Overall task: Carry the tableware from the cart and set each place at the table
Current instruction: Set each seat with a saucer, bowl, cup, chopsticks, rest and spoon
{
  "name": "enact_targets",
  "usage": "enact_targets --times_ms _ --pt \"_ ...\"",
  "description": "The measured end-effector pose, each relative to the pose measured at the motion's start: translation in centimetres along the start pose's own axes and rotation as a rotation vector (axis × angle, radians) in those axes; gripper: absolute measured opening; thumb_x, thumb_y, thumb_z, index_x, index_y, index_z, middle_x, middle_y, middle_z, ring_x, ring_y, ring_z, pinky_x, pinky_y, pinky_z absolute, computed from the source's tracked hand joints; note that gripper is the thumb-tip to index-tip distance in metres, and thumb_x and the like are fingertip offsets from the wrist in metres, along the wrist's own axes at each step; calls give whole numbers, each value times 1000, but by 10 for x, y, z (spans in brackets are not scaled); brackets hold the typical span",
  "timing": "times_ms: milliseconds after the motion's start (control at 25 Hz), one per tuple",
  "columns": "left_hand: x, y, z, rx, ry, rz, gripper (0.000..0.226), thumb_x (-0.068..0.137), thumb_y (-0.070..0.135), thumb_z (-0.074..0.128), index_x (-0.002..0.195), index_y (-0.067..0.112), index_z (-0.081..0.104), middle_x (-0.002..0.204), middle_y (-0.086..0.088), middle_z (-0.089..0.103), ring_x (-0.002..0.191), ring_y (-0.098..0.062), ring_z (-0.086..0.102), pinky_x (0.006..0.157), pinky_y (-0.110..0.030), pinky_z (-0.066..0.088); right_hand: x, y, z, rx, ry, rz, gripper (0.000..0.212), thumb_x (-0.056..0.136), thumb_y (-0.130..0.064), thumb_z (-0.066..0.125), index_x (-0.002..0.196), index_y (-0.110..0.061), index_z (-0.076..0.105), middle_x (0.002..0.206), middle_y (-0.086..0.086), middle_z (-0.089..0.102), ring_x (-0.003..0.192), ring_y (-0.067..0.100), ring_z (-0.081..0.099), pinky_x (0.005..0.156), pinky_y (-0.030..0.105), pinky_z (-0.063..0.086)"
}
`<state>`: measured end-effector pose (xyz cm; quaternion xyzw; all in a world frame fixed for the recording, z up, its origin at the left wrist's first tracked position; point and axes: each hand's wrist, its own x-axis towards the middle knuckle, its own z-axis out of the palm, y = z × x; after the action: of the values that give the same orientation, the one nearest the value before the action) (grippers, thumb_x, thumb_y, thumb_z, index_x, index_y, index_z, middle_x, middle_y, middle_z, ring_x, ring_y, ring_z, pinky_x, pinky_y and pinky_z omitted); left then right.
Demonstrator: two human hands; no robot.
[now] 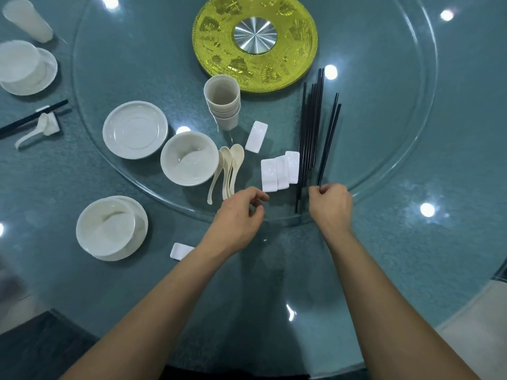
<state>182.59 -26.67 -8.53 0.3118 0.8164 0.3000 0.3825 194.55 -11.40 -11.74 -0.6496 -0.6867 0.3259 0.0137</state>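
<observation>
On the glass turntable (384,149) lie a white plate (134,130), a bowl (189,157), stacked spoons (227,171), stacked cups (222,102), several white chopstick rests (279,171) and a bundle of black chopsticks (310,127). My right hand (330,205) pinches the near ends of a separate chopstick pair (329,138). My left hand (241,215) hovers with loosely curled fingers just below the spoon handles and holds nothing. In front of me to the left sits a bowl on a plate (112,227), with one rest (179,250) beside it.
A gold disc with a steel hub (255,42) marks the turntable's centre. At the far left is another place: a bowl on a plate (24,67), a cup (27,19), and chopsticks with a spoon on a rest (35,122). A dark chair (41,349) stands bottom left.
</observation>
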Motion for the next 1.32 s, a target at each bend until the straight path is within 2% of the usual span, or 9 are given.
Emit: enact_targets --times_ms 160,280,400,480,680,840,960,1120,1320 --pt "-5 4 4 -18 -3 15 18 98 21 57 113 27 65 98 13 64 85 -10 63 87 -41 55 -22 12 -2 134 20 -4 21 93 -19 59 75 -9 62 62 0 56 63 21 52 60 29 34" --pt "-11 5 8 -22 -22 30 18 99 22 57 113 27 66 99 12 65 86 -10 64 87 -39 55 -41 21 0 204 22 -16 16 94 -23 60 90 -8 66 75 1 63 74 22 61 67 28 42" --pt "-17 7 12 3 -40 29 19 100 24 55 115 26 67 102 12 68 89 -8 64 89 -35 54 -60 27 5 286 24 2 18 92 -24 63 91 -7 69 78 2 67 78 24 65 73 35 52" --pt "-19 7 14 26 -45 43 21 101 27 55 117 25 69 105 10 72 90 -8 66 91 -34 54 -74 28 7 332 1 -8 15 92 -24 65 89 -10 68 78 1 67 78 22 65 75 34 51" --pt "-29 5 21 -25 -66 56 29 102 32 55 123 20 71 112 5 75 102 -11 67 98 -34 52 -115 29 13 475 -120 -75 16 92 -16 67 78 -19 61 68 -5 62 62 9 56 65 27 44" --pt "-32 1 21 -162 -51 4 35 92 45 58 115 20 70 101 6 76 98 -11 70 94 -37 55 -136 33 16 498 -201 -100 20 91 -16 68 73 -19 61 61 -8 60 52 3 49 60 29 44" --pt "-37 1 20 -307 -67 -25 9 100 21 61 101 19 69 91 3 79 86 -5 71 78 -26 55 -142 36 12 480 -242 -112 21 91 -17 69 72 -20 62 61 -7 61 52 1 50 58 26 45" --pt "-45 3 22 -428 -81 -55 14 100 14 60 106 11 73 87 0 79 83 -9 73 73 -27 54 -145 39 9 516 -256 -123 17 90 -18 71 75 -22 66 67 -9 65 61 3 58 65 31 51" --pt "-52 -1 19 -487 -81 -91 12 97 10 65 104 11 75 91 -8 79 84 -10 73 81 -31 57 -147 40 6 445 -273 -211 9 92 -26 71 82 -26 72 77 -11 71 72 -1 64 66 20 47"
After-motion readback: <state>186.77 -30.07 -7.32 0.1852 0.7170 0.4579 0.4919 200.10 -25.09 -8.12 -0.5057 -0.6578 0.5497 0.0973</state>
